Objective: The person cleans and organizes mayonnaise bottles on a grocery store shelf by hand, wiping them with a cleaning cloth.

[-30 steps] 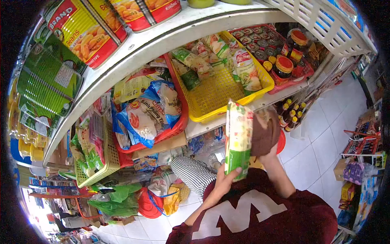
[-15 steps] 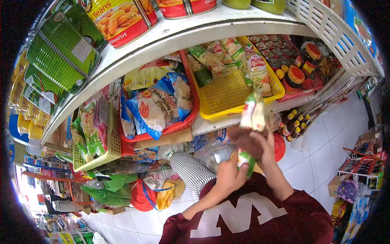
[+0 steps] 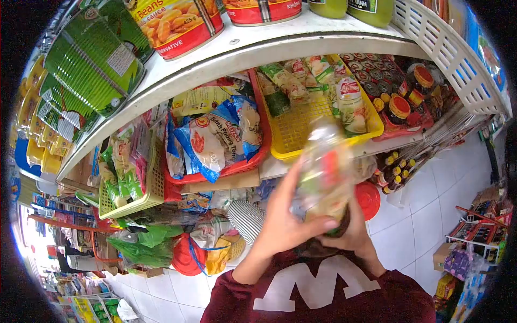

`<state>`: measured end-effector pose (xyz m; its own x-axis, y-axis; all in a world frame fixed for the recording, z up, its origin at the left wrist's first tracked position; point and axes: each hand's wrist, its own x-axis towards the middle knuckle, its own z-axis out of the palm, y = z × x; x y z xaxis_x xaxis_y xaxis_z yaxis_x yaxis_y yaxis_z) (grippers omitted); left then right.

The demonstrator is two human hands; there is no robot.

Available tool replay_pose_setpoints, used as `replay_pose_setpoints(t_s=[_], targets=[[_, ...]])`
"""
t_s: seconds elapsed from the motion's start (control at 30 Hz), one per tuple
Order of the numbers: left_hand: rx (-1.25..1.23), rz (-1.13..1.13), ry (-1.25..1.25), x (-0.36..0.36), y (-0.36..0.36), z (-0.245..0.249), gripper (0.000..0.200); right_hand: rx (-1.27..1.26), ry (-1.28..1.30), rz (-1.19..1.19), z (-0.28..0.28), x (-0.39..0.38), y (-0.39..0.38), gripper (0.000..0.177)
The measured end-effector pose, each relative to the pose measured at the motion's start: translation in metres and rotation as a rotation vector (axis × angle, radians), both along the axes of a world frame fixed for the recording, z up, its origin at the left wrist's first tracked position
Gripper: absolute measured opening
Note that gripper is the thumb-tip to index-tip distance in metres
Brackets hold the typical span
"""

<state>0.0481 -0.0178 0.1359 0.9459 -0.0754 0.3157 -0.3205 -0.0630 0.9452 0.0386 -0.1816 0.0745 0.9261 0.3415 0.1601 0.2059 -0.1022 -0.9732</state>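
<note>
A clear-wrapped packet with red and green print (image 3: 326,172), smeared by motion, stands tilted in front of my chest. It resembles the packets in the yellow basket. My left hand (image 3: 285,220) is closed round its left side, with the thumb across the lower part. Closed on its lower right is my right hand (image 3: 353,234). A dark brown cloth (image 3: 318,247) shows partly beneath the packet, between my hands; most of it is hidden. Beyond them sits the yellow basket (image 3: 288,132), holding several similar packets, one of them a mayonnaise-like packet (image 3: 351,105) at its right side.
A red basket (image 3: 263,113) of blue-and-white bags and a pale yellow basket (image 3: 145,202) stand left on the shelf. Jars (image 3: 398,109) are at right. Overhead, a white shelf edge (image 3: 258,48) carries cans. Bottles (image 3: 396,172), a red stool (image 3: 367,201) and bags lie below.
The packet has turned and risen nearer the camera. My left hand has shifted from its lower end to its left side. The brown cloth, earlier wrapped round its middle, is now mostly hidden below.
</note>
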Motion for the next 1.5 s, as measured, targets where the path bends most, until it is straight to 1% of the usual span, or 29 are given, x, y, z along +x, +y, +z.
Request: replay_pose_setpoints(t_s=[0.03,0.13,0.17,0.27,0.33,0.37,0.43,0.5,0.53,0.57,0.6,0.63,0.67,0.73,0.87,0.9,0.93,0.97,1.0,1.07,1.1,1.13,1.17,1.2,1.23,1.27,1.37,1.47,1.5], targets=[[-0.143,-0.089,0.195,-0.002,-0.010,0.002,0.060,-0.109,-0.045,0.096,0.009,0.002,0.003,0.087],[-0.351,0.080,0.251,-0.005,-0.008,-0.005,0.054,-0.007,-0.061,0.128,0.008,-0.006,0.015,0.092],[-0.591,0.142,0.251,-0.009,-0.009,-0.004,0.049,0.002,-0.059,0.149,0.006,-0.005,0.015,0.093],[-0.854,0.070,0.230,-0.008,0.003,-0.015,0.040,0.053,0.009,0.214,-0.003,-0.004,0.010,0.094],[-0.924,0.021,0.094,-0.005,0.002,-0.020,0.043,0.120,0.115,0.262,-0.018,-0.006,0.006,0.092],[-0.921,-0.004,0.029,-0.002,0.002,-0.016,0.045,0.367,0.504,0.260,-0.036,-0.017,0.001,0.089],[-0.929,-0.084,-0.071,0.001,0.003,-0.014,0.052,0.418,1.032,0.337,-0.110,-0.037,-0.028,0.091],[-1.016,-0.220,0.065,0.002,0.008,-0.018,0.053,0.376,0.984,0.436,-0.123,-0.045,-0.027,0.092],[-1.058,-0.289,0.132,0.003,0.010,-0.020,0.053,0.321,0.914,0.450,-0.116,-0.042,-0.026,0.091],[-1.107,-0.319,0.080,0.005,0.011,-0.020,0.051,0.269,0.839,0.464,-0.104,-0.039,-0.024,0.091],[-1.084,-0.324,0.061,0.005,0.014,-0.022,0.050,0.223,0.764,0.477,-0.090,-0.037,-0.021,0.090],[-1.061,-0.331,0.046,0.004,0.017,-0.025,0.050,0.350,0.847,0.337,-0.056,-0.033,-0.011,0.091],[-1.038,-0.339,0.031,0.003,0.019,-0.027,0.049,0.345,0.727,0.366,-0.046,-0.026,-0.003,0.091],[-1.009,-0.396,0.084,0.001,0.024,-0.026,0.047,0.334,0.480,0.425,-0.035,-0.013,0.007,0.092],[-0.945,-0.426,0.222,-0.006,0.025,-0.026,0.049,0.127,0.324,0.511,-0.035,-0.007,-0.001,0.088],[-0.993,-0.461,0.326,-0.010,0.027,-0.030,0.052,0.176,0.317,0.486,-0.031,-0.007,-0.001,0.086],[-1.100,-0.584,0.265,-0.004,0.024,-0.041,0.055,0.229,0.314,0.469,-0.028,-0.008,0.000,0.084],[-1.049,-0.673,0.218,-0.003,0.027,-0.046,0.056,0.318,0.362,0.450,-0.031,-0.008,0.001,0.083],[-1.092,-0.648,0.259,-0.005,0.028,-0.044,0.056,0.402,0.416,0.434,-0.037,-0.007,0.000,0.083],[-1.195,-0.608,0.335,-0.011,0.019,-0.031,0.055,0.353,0.264,0.438,-0.050,-0.002,-0.009,0.079],[-1.253,-0.605,0.375,-0.010,0.013,-0.033,0.055,0.333,0.252,0.428,-0.053,0.000,-0.013,0.080],[-1.007,-0.434,0.439,-0.010,0.007,-0.058,0.055,0.313,0.255,0.418,-0.054,0.002,-0.014,0.081],[-0.852,-0.633,0.576,-0.014,0.016,-0.052,0.074,0.292,0.256,0.399,-0.055,0.003,-0.015,0.082],[-0.631,-0.631,0.420,-0.009,0.004,-0.067,0.075,0.273,0.262,0.380,-0.055,0.003,-0.016,0.083],[-0.473,-0.515,0.326,-0.010,0.002,-0.081,0.074,0.258,0.268,0.365,-0.056,0.004,-0.017,0.083],[-0.317,-0.396,0.234,-0.018,0.005,-0.067,0.074,0.241,0.274,0.351,-0.057,0.004,-0.017,0.084],[-0.492,-0.411,0.524,-0.028,0.011,-0.055,0.071,0.200,0.283,0.307,-0.056,0.003,-0.018,0.087],[-0.186,-0.271,-0.134,-0.014,0.008,-0.060,0.067,0.166,0.299,0.245,-0.054,0.000,-0.015,0.089],[-0.025,-0.205,-0.241,-0.018,0.009,-0.052,0.064,0.158,0.301,0.223,-0.054,-0.002,-0.013,0.090]])
